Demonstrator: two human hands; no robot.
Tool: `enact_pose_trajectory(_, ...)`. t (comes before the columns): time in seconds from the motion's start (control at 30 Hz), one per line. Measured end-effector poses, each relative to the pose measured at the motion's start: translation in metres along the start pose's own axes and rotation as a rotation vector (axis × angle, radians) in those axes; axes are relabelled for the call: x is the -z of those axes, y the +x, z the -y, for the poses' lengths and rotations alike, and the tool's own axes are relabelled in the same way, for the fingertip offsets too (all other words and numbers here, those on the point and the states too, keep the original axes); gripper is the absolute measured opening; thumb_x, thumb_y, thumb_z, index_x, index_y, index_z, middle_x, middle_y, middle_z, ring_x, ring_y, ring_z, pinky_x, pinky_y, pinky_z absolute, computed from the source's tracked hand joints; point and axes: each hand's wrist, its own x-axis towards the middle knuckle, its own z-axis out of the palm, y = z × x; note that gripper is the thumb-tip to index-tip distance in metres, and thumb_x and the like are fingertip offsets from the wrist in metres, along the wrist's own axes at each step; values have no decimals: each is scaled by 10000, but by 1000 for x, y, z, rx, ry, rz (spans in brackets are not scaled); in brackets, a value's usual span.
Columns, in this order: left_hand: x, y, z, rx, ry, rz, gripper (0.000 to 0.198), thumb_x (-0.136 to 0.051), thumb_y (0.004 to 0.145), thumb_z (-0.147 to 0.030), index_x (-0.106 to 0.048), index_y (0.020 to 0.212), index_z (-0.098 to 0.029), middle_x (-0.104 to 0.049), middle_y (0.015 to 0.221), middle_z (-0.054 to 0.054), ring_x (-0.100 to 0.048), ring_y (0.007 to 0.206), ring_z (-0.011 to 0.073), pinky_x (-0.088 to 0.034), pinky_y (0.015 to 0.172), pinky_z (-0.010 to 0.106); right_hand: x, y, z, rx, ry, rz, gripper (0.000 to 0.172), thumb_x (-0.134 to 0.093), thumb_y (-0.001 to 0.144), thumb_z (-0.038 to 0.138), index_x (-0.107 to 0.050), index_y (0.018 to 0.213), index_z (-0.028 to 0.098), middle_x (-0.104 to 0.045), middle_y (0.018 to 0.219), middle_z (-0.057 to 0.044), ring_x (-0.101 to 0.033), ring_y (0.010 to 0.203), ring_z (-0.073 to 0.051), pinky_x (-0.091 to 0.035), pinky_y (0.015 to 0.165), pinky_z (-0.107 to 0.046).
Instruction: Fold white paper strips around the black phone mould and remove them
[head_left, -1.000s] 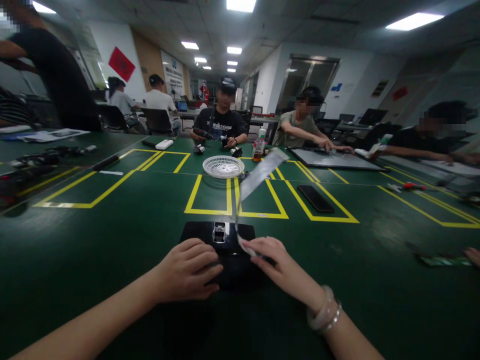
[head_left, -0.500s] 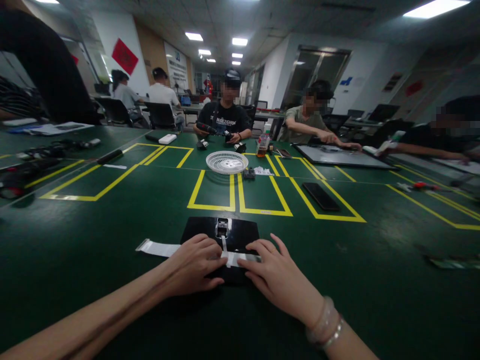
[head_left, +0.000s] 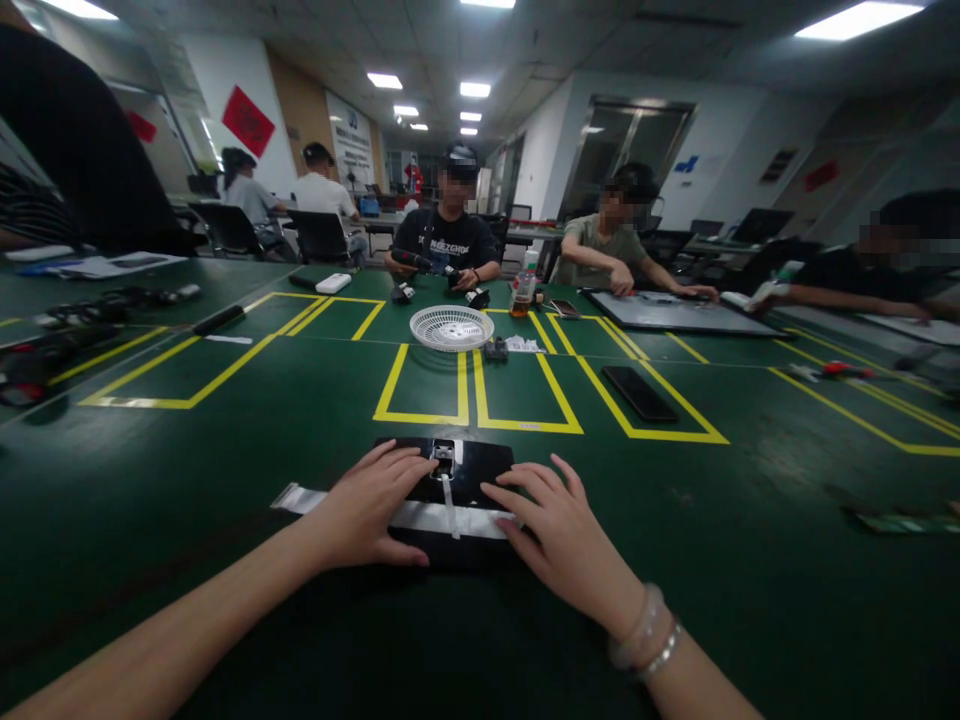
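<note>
A glossy black panel lies flat on the green table in front of me, with a small square metal-edged opening near its far edge. Across it runs a wide white flat ribbon cable, whose left end sticks out over the table. A narrow pale strip crosses the cable below the opening. My left hand rests over the panel's left side, fingers stretched out, the fingertips beside the opening. Over the right side, my right hand has its fingers spread, the thumb side at the cable's right end.
Beyond the panel are a white plastic basket, a small dark part, a bottle and a black phone. Yellow tape marks rectangles on the table. A green circuit board lies far right. Several people sit around.
My left hand has moved from the middle of the cable up and left towards the opening, its fingers straighter. My right hand has shifted slightly right, uncovering more cable.
</note>
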Motion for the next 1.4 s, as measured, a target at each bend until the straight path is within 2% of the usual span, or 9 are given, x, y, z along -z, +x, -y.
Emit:
enact_pose_trajectory(0.17, -3, 2, -1, -86, -62, 12, 898, -736, 805, -593, -356, 1497, -168, -471, 1449, 133, -391, 1377, 299, -186, 1195, 518, 1, 2, -4, -7, 3, -59, 358, -548, 948, 226, -596, 1290, 321, -670, 1201, -30, -559, 1188, -232, -267, 1126, -566)
enact_pose_trajectory(0.33, -8, 1, -6, -110, -102, 40, 1144, -796, 653, -699, -316, 1531, -145, -414, 1481, 171, -367, 1381, 345, -156, 1199, 536, 0, 2, -9, -26, -36, -116, 324, -549, 949, 241, -616, 1258, 308, -684, 1175, -33, -586, 1152, -228, -309, 1106, -547)
enact_pose_trajectory(0.57, 8, -2, 2, -51, -87, -11, 948, -822, 701, -540, -407, 1476, -184, -514, 1387, 126, -494, 1267, 309, -158, 1190, 560, 0, 3, -14, -47, -23, -187, 304, -524, 952, 213, -628, 1230, 279, -694, 1125, -44, -611, 1109, -229, -329, 1086, -537)
enact_pose_trajectory(0.67, 18, -8, 33, 88, -4, -78, 866, -791, 726, -524, -449, 1441, -175, -526, 1370, 137, -475, 1279, 320, -140, 1183, 569, 0, 4, -17, -47, -16, -211, 308, -520, 952, 206, -621, 1236, 271, -693, 1122, -46, -610, 1107, -228, -327, 1087, -533)
enact_pose_trajectory(0.87, 31, -49, 140, 596, 48, -220, 759, -665, 774, -642, -559, 1322, -128, -562, 1331, 178, -504, 1217, 404, -164, 1104, 647, 0, 2, -18, -44, -7, -210, 307, -518, 953, 213, -623, 1234, 276, -694, 1128, -53, -614, 1099, -236, -339, 1079, -540)
enact_pose_trajectory(0.97, 38, -87, 183, 806, 21, -286, 789, -594, 755, -716, -626, 1198, -64, -672, 1112, 168, -520, 1160, 474, -279, 982, 623, 1, 2, -16, -43, -15, -210, 329, -519, 952, 209, -612, 1259, 282, -694, 1127, -50, -614, 1099, -236, -340, 1082, -544)
enact_pose_trajectory(1.03, 42, -113, 204, 871, 40, -383, 759, -606, 682, -734, -670, 1009, -53, -695, 859, 136, -450, 1204, 531, -234, 920, 620, 2, 2, -15, -45, -18, -210, 349, -523, 948, 205, -605, 1277, 289, -698, 1117, -48, -619, 1090, -236, -347, 1079, -544)
enact_pose_trajectory(1.17, 40, -151, 231, 1037, 21, -500, 642, -657, 558, -707, -606, 701, -83, -590, 574, 116, -338, 1231, 612, -171, 787, 627, 2, 2, -15, -52, -23, -207, 361, -527, 945, 206, -607, 1285, 296, -704, 1104, -48, -626, 1076, -239, -357, 1071, -548)
enact_pose_trajectory(1.4, 37, -156, 234, 1155, -45, -266, 733, -555, 578, -781, -644, 718, -67, -627, 766, 165, -236, 1246, 646, -162, 747, 633, 0, 2, -16, -65, -24, -196, 344, -532, 947, 214, -612, 1273, 288, -697, 1122, -45, -612, 1103, -233, -334, 1092, -542)
